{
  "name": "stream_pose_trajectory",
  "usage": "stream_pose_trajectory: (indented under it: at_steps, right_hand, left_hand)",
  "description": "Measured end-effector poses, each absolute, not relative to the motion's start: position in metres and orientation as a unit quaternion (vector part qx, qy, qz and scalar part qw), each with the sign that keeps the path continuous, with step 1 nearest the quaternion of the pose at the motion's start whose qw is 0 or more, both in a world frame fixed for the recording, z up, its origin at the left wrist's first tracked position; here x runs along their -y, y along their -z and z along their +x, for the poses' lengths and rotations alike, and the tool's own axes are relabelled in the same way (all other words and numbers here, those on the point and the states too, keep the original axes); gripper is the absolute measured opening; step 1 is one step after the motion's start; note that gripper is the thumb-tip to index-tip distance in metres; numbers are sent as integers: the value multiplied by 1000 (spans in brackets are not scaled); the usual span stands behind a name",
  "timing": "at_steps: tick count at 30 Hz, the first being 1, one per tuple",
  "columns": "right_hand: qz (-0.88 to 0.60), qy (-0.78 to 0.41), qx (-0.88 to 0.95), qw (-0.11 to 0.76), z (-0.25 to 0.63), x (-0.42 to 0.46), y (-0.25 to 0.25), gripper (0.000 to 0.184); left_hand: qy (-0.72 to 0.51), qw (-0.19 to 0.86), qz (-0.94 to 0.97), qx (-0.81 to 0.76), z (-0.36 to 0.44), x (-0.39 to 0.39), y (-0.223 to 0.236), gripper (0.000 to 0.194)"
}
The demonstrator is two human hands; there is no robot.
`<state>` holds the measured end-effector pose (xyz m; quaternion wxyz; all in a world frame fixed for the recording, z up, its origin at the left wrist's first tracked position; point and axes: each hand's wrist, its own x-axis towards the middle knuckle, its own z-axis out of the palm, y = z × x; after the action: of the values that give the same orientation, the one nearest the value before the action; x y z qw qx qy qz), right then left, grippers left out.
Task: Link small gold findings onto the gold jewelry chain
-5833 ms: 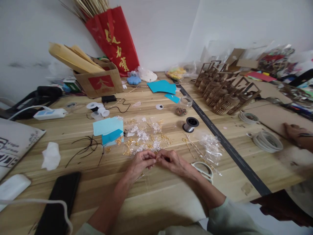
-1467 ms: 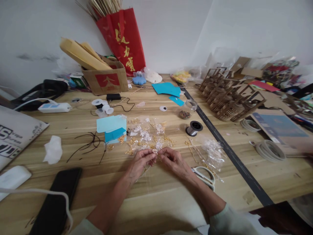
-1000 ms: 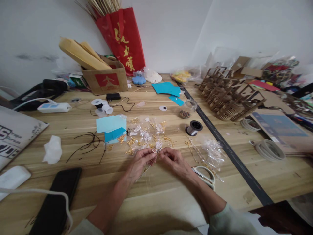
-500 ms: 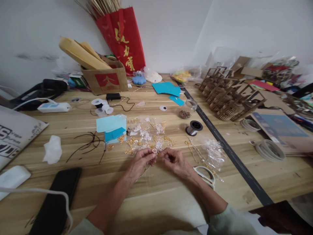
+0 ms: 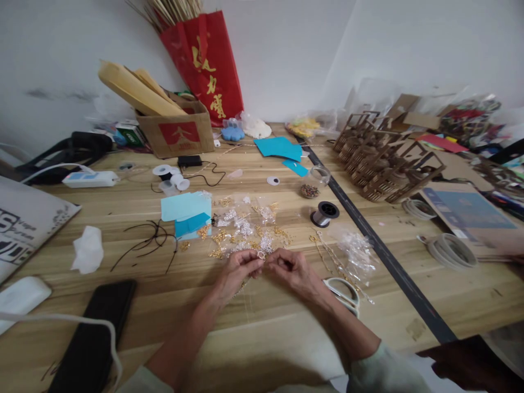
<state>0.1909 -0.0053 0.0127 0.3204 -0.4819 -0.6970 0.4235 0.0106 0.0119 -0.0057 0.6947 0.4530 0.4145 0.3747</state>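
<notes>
Pale ring [image 5: 261, 255] pinched in left hand [image 5: 237, 269], thumb to finger, at the beads' [image 5: 266, 242] near edge; thin chain [image 5: 241, 288] trails below that hand. Right hand [image 5: 292, 269] just beside, fingers curled in; can't tell if it grips anything. Looks unfinished to me: plenty of loose beads left on the counter [image 5: 282, 338]. Chains [image 5: 331, 256] near the scissors [image 5: 347, 301] possibly done.

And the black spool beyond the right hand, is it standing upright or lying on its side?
Upright: the black spool stands on one end, its other flat end facing up, with silvery wire showing beneath.
</notes>
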Motion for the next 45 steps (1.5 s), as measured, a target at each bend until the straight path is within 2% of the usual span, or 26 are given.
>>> stream_pose_trajectory:
  at_steps: [17, 45]
  right_hand:
    - [-493, -333, 745, 304, 187, 8, -14, 16]
    - [-491, -315, 752, 307, 189, 8, -12, 16]
  left_hand:
    - [-364, 687, 455, -435, 11, -12, 6, 20]
    - [-379, 685, 457, -423, 12, -11, 2, 27]
